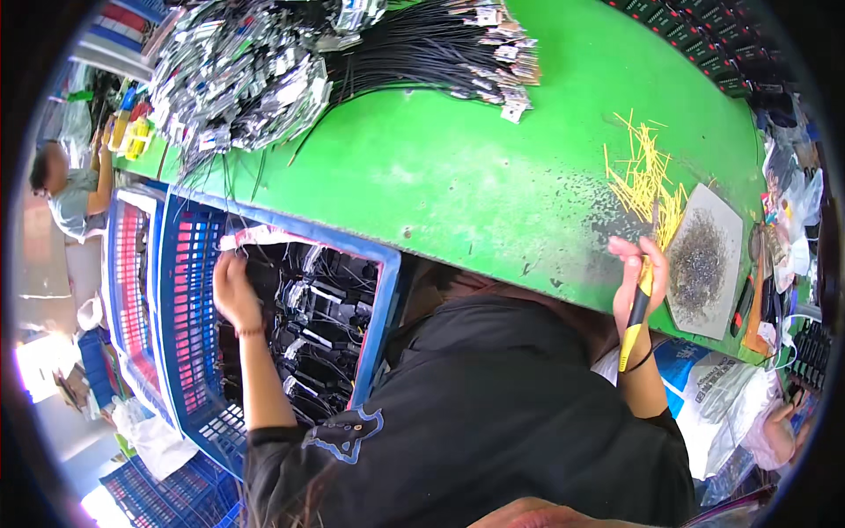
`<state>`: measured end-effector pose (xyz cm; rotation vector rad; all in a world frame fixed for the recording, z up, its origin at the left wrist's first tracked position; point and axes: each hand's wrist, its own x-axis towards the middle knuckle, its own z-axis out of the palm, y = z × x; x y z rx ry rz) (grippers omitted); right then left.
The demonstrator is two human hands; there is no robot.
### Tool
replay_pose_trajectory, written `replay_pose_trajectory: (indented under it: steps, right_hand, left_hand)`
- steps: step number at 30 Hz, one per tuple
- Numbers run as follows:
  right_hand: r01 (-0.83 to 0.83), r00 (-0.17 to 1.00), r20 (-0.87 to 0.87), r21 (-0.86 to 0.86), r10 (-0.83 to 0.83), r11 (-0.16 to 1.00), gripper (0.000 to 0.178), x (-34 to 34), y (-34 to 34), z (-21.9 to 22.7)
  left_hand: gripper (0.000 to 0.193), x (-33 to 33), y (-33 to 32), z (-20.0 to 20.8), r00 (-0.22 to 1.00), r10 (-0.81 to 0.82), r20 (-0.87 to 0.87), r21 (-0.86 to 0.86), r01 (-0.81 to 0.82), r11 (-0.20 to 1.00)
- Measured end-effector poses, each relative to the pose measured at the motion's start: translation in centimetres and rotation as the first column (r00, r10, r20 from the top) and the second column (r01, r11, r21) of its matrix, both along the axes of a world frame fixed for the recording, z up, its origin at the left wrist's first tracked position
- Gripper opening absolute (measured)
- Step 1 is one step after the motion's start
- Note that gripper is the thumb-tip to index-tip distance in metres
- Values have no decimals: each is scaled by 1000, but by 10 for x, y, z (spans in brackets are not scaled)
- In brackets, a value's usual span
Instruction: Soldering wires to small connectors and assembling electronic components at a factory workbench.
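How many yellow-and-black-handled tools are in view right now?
1: the yellow-and-black-handled tool in the right hand, left of the grey slab. Others may be hidden.

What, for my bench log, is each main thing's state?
Slim yellow-and-black tool, held in the right hand
Blue plastic crate, open, filled with black cabled parts
Left hand, over the crate, grip unclear
Thin yellow sticks, scattered on the green table
Flat grey board, strewn with dark bits
Long black cables, bundled
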<state>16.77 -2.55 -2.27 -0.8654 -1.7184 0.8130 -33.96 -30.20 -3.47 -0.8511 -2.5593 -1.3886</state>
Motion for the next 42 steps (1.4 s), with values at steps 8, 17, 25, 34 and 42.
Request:
replay_pose_trajectory:
  steps: [8,17,25,34,42]
  right_hand:
    - [-52,998,34,34,51,998,24,2,15,5]
    - [-37,999,-13,-59,36,998,22,6,22,1]
    - [-95,995,-37,-43,94,995,23,3,27,4]
    - [-57,998,-45,-89,53,994,23,4,21,3]
    - [-31,999,-44,-147,25,989,24,3,21,-1]
  left_hand:
    - [9,152,329,65,335,-840,-427,-198,872,448]
    - [10,165,373,72,439,-748,-498,-187,788,587]
    - [8,173,366,62,530,-838,-131,-161,823,545]
    - [14,167,380,60,420,-901,-110,-310,847,432]
    - [14,162,392,55,310,-905,-290,-388,826,408]
